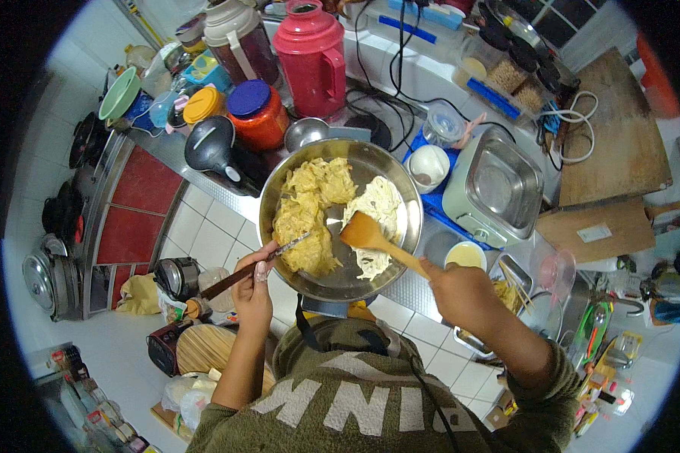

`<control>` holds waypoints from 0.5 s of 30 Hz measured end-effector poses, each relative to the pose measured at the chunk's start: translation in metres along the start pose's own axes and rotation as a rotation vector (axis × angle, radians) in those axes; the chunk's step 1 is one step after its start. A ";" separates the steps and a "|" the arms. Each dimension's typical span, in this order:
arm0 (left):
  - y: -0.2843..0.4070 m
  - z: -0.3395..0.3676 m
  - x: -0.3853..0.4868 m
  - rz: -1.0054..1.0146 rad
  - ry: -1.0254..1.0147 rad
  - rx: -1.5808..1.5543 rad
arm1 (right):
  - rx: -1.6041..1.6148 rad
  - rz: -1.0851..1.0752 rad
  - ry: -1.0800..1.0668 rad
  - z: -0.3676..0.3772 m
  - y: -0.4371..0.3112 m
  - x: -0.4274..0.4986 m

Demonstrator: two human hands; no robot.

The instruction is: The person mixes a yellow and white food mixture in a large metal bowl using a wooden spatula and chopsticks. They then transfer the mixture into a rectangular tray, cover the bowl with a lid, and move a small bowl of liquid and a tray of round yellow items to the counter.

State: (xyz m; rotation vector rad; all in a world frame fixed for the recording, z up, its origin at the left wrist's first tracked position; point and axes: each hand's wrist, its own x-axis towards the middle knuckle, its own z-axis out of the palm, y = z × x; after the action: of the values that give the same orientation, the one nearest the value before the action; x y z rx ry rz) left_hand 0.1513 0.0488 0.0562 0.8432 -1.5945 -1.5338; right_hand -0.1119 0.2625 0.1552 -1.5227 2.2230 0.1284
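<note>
Before me sits a wide round steel pan (348,289) with two separate masses of food in it. Yellow, shredded-looking food (311,209) lies along its left side. A paler, cream-coloured mass (381,198) occupies the right side. My left hand (255,289) grips a dark-handled utensil (221,284), whose thin metal end rests at the yellow food. My right hand (462,291) holds a wooden spatula (374,235) by its handle, with the blade over the pale mass. Whether the blade touches it I cannot tell.
Behind the pan stand a red thermos flask (310,62), an orange jar with a blue lid (258,113) and a black jug (218,150). To the right are a white cup (428,167), a pale green electric pot (496,187) and a bowl of pale yellow liquid (466,256). Black cables (399,73) hang behind.
</note>
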 end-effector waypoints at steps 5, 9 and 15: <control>0.006 -0.009 -0.003 -0.001 0.035 -0.006 | 0.119 0.001 -0.005 0.006 -0.003 0.023; 0.007 -0.009 0.003 0.006 0.032 -0.023 | 0.610 0.030 -0.117 0.015 0.011 0.045; 0.003 -0.013 0.011 0.043 0.040 -0.018 | 1.304 0.358 -0.277 0.064 0.000 0.058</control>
State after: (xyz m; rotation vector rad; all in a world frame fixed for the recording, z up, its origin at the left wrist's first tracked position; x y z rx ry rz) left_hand 0.1567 0.0329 0.0597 0.8194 -1.5581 -1.4905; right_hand -0.1100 0.2326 0.0746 -0.3567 1.6501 -0.7913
